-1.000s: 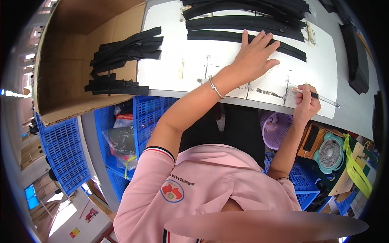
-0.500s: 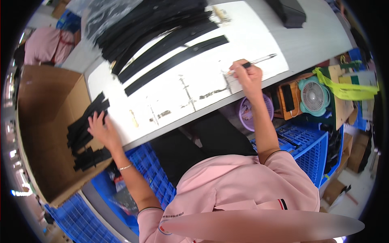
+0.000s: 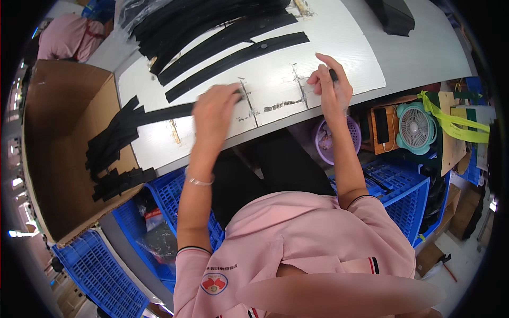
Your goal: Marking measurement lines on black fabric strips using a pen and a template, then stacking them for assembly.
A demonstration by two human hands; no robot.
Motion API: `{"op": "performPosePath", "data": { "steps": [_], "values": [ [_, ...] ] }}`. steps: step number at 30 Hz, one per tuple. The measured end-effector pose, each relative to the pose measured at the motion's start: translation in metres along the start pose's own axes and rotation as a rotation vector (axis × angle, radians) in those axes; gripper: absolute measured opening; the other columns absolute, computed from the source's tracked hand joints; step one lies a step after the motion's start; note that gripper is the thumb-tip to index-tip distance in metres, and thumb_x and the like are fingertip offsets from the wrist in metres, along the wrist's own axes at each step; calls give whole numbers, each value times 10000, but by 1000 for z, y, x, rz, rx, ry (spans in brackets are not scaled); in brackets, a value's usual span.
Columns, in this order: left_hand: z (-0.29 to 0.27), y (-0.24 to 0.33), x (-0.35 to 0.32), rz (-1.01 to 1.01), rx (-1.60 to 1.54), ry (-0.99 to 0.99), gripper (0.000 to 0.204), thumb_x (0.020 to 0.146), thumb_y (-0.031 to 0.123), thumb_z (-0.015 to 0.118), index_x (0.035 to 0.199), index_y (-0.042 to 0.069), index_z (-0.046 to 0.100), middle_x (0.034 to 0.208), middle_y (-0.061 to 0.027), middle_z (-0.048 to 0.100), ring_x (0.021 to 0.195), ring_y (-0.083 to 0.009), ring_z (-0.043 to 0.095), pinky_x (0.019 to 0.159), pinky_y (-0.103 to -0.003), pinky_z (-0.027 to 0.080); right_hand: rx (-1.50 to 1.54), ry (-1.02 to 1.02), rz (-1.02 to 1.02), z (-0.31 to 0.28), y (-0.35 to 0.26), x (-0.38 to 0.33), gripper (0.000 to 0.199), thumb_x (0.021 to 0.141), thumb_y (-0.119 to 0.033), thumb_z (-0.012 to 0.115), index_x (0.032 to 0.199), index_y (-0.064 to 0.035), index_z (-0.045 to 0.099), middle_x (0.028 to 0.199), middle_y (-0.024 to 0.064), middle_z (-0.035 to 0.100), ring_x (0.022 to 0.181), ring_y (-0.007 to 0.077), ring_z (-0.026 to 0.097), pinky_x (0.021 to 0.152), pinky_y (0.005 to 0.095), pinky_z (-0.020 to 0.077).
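My left hand (image 3: 214,111), a little blurred, is closed on the end of a black fabric strip (image 3: 167,113). That strip stretches over the white board (image 3: 358,58) from a bunch of black strips (image 3: 114,139) hanging over the rim of the cardboard box. Above the board's front edge at the right is my right hand (image 3: 335,91), its index finger partly extended. A pen (image 3: 333,74) is tucked in it; only a short dark part shows. Between my hands, dark marked lines (image 3: 248,100) run across the board. Beyond them lie two separate black strips (image 3: 238,56).
A heap of black strips (image 3: 207,26) fills the back of the board. At left stands the cardboard box (image 3: 58,153). To the right are a purple basket (image 3: 323,140), a phone (image 3: 380,127) and a teal fan (image 3: 415,127). Blue crates (image 3: 395,196) stand below.
My left hand has moved right from the box, pulling a black strip over the board. My right hand has lifted off the marks, the pen turned in its fingers. The view has shifted slightly.
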State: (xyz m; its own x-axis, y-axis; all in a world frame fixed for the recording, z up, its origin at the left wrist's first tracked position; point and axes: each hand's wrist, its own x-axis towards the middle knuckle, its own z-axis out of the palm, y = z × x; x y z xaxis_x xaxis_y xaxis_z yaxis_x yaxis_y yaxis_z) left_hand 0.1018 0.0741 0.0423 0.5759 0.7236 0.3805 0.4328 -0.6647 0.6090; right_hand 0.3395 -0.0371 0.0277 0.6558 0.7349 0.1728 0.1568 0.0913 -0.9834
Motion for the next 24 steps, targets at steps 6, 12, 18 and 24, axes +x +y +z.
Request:
{"op": "performPosePath", "data": {
  "steps": [6, 12, 18, 24],
  "values": [
    [75, 45, 16, 35, -137, 8, 318, 854, 38, 728, 1170, 66, 698, 1107, -129, 687, 1022, -327, 654, 878, -391, 516, -546, -18, -596, 15, 13, -41, 306, 861, -7, 718, 1159, -71, 689, 1039, 75, 747, 873, 225, 694, 789, 347, 505],
    [67, 34, -2, 30, -31, 105, 296, 875, 33, 710, 1170, 47, 702, 1185, -134, 682, 1100, -324, 634, 944, -396, 504, -731, -234, -632, -8, 23, -51, 354, 865, -62, 726, 1211, -100, 667, 1263, 44, 715, 1219, 252, 649, 1084, 422, 389],
    [24, 6, -26, -11, 124, 106, 224, 878, 40, 704, 1098, 47, 747, 1188, -128, 688, 1106, -306, 628, 972, -404, 469, -1002, -213, -711, -46, 24, -31, 433, 885, -250, 754, 1281, -109, 649, 1317, 16, 695, 1286, 243, 600, 1147, 450, 345],
    [11, 10, -52, -60, 223, 29, 304, 932, 129, 695, 1233, 94, 722, 1305, -75, 670, 1231, -287, 587, 1104, -467, 362, -1126, -330, -794, -66, 17, -19, 518, 886, -336, 751, 1313, -81, 609, 1389, 38, 653, 1302, 250, 586, 1175, 456, 323]
  ]
}}
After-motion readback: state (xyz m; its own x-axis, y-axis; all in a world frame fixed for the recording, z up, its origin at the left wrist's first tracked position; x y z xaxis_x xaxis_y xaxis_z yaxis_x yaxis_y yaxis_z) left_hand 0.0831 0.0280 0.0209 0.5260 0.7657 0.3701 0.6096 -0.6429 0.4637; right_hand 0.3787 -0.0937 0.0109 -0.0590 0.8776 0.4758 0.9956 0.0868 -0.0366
